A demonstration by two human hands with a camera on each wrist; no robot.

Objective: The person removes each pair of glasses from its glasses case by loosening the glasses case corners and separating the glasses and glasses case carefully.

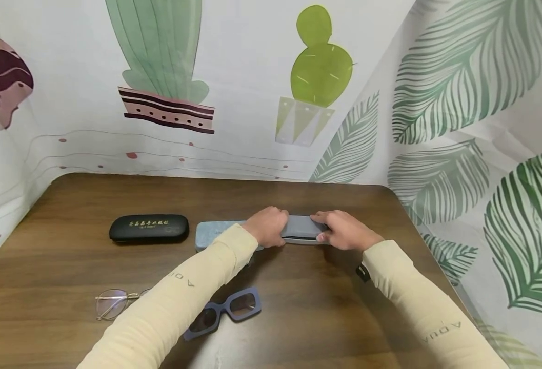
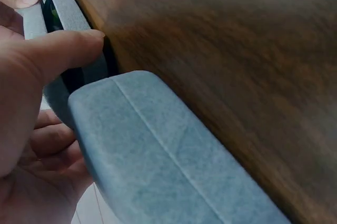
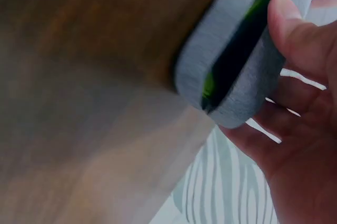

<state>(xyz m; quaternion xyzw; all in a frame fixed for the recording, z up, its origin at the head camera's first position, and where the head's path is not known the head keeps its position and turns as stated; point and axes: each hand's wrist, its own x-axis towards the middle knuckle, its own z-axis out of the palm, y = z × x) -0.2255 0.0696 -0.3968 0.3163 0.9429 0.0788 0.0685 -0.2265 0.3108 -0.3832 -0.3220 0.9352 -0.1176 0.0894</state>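
Observation:
A grey glasses case (image 1: 304, 225) lies at the back of the table, its lid slightly raised along the front. My left hand (image 1: 267, 226) grips its left end, thumb (image 2: 79, 45) at the front and the other fingers behind. At the right end my right hand (image 1: 346, 230) grips the same case, thumb (image 3: 289, 16) by the opening and fingers round the back. Through the gap in the right wrist view show a dark inside and a green sliver (image 3: 209, 84). A light blue glasses case (image 2: 152, 145) is directly left of the grey one, partly behind my left hand and sleeve.
A black glasses case (image 1: 149, 228) with gold lettering lies at the back left. Blue-framed sunglasses (image 1: 243, 305) and thin-rimmed glasses (image 1: 111, 303) lie nearer, both partly covered by the left sleeve. A printed cloth (image 1: 243, 92) hangs behind the wooden table (image 1: 321, 318).

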